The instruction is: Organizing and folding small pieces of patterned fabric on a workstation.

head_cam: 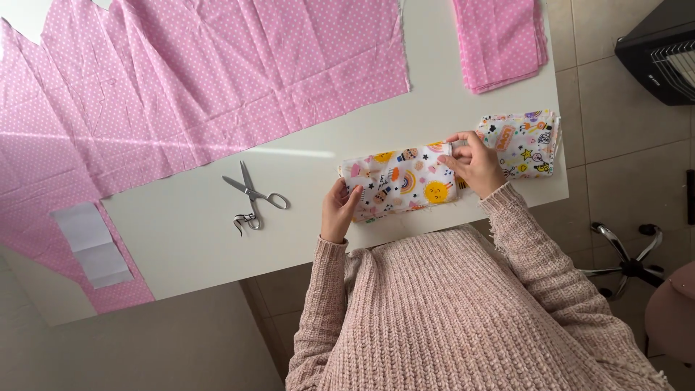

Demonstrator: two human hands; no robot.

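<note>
The printed fabric piece (pixel 400 181), white with small cartoon pictures of suns, rainbows and cups in many colours, lies flat on the white table (pixel 195 232), close to the table edge nearest your body. It is a short rectangle, and you hold it at both ends. Your left hand (pixel 339 210) rests at its left end, fingers curled close together, the thumb lying on top of the cloth so that the edge is pinched. Your right hand (pixel 474 163) sits on its right end, fingers bent and narrow, fingertips pressing the upper right corner of the cloth down against the table. Both wrists come out of the sleeves of a pink knitted jumper.

Just beside your right hand, touching or nearly touching the piece you hold, lies a stack of the same printed fabric (pixel 528 141), at the right corner of the table. Further up that side lies a folded pile of pink dotted fabric (pixel 501 40). A large sheet of pink dotted cloth (pixel 203 80) spreads over the far left part of the table and hangs down past its edge, with a white paper pattern (pixel 93 242) lying on it. A pair of metal scissors (pixel 253 197) lies shut on the bare table, well to the left of your left hand.
</note>
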